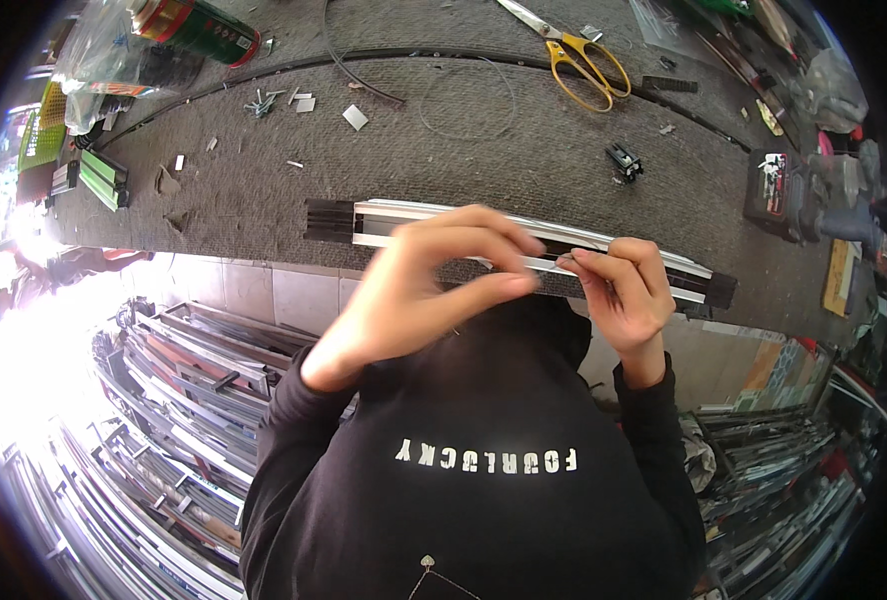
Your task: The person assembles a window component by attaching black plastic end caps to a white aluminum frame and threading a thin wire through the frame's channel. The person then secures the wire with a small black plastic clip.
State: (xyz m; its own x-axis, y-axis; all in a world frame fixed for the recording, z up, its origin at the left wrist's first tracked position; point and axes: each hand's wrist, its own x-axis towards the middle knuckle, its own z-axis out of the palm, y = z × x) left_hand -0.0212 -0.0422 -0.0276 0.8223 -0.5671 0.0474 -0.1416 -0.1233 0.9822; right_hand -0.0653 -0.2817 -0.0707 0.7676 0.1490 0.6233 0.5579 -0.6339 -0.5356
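A long silver metal channel with black ends lies along the near edge of the workbench, in front of my body. My left hand hovers over its middle, slightly blurred, with thumb and fingers curved apart and nothing visible between them. Close by on the right, my right hand pinches a small dark piece just above the channel; its kind is too small to make out. The right fingers are curled in toward the palm.
Yellow-handled scissors, a small black fitting, several screws and a thin black strip lie on the grey carpeted bench. A spray can is at the far left, a black box at the right. Metal profiles are stacked below.
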